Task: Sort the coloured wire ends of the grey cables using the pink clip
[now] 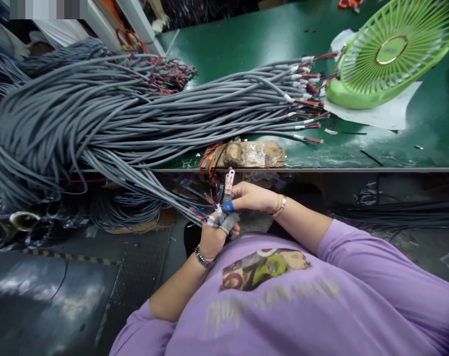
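Note:
My left hand (pixel 212 238) is closed around the ends of several grey cables (pixel 172 198), just in front of the table edge. Thin coloured wires stick out of the stripped cable ends (pixel 219 190), and white bands sit around the sheaths. Grey tape wraps the thumb. Close beside it, my right hand (pixel 254 198), with blue tape on the thumb, is pinched around a small flat pale tool with holes (pixel 229 182). The tool's lower part is hidden by the fingers, so its kind is unclear. Its tip points up toward the table.
On the green table (pixel 387 148) lies a large bundle of grey cables (pixel 195 109). A wooden block wrapped in tape (pixel 261 154) sits at the front edge. A green fan (pixel 391 54) stands on white paper (pixel 380 111) at right. Cable coils (pixel 131 210) lie below the table.

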The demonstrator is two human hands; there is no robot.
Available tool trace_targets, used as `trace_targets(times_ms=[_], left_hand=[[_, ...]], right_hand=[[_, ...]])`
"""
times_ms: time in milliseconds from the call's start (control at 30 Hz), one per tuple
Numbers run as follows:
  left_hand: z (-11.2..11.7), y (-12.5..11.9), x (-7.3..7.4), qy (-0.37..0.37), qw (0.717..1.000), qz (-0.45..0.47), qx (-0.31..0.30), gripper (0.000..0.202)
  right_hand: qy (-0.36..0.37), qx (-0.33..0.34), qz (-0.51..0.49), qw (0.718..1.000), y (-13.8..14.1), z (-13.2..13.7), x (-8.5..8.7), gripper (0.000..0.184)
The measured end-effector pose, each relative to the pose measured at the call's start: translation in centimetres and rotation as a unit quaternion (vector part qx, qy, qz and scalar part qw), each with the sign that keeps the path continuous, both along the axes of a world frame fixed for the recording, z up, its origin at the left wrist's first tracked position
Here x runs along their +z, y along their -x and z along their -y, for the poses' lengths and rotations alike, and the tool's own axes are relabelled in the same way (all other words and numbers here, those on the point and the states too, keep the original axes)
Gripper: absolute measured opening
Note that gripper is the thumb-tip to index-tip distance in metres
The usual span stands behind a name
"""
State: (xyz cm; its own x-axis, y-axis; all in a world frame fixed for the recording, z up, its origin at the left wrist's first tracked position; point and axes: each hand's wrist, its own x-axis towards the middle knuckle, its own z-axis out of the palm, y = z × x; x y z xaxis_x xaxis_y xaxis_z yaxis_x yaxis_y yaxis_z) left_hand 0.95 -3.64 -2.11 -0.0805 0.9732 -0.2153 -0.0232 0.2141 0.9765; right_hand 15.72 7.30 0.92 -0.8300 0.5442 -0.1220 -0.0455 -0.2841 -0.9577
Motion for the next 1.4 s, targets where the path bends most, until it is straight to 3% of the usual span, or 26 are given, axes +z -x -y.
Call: trace_targets(times_ms=[133,333,467,633,867,1033,1267,1400], left_hand=[[0.0,0.0,0.2,0.019,1.0,0.021,0.008,0.028],[-0.2,-0.6,0.5,-0.018,0.99,0.085,0.108,0.028],[-0.3,-0.7,0.1,-0.034,0.986,0.086,0.135,0.027],[-0.2,-0.9,-0.1,-0.043,0.987,0.072,0.137,0.024],[-0.8,-1.1,0.7,-0.056,0.966,0.103,0.231,0.021],[-0.6,-1.0,0.5,-0.058,0.97,0.088,0.218,0.023],[-0.1,-0.7,0.0,-0.054,0.987,0.052,0.14,0.026],[0.2,-0.7,0.8,-0.04,0.988,0.073,0.128,0.025]], right_hand=[[0.038,-0.058,-0.01,0.998,-0.1,0.1,-1.3,0.03],[0.207,-0.124,-0.031,0.97,-1.8,0.5,-3.6,0.043],[0.17,-0.104,-0.039,0.979,-1.7,1.7,-3.5,0.042],[0.107,-0.148,-0.031,0.983,-0.2,2.8,-2.5,0.042],[0.095,-0.172,-0.018,0.98,0.5,3.5,-2.4,0.037],[0.132,-0.16,-0.006,0.978,-0.1,2.9,-2.0,0.036],[0.14,-0.145,0.021,0.979,1.0,2.3,-1.1,0.038],[0.177,-0.246,-0.019,0.953,1.8,2.1,-2.1,0.035]])
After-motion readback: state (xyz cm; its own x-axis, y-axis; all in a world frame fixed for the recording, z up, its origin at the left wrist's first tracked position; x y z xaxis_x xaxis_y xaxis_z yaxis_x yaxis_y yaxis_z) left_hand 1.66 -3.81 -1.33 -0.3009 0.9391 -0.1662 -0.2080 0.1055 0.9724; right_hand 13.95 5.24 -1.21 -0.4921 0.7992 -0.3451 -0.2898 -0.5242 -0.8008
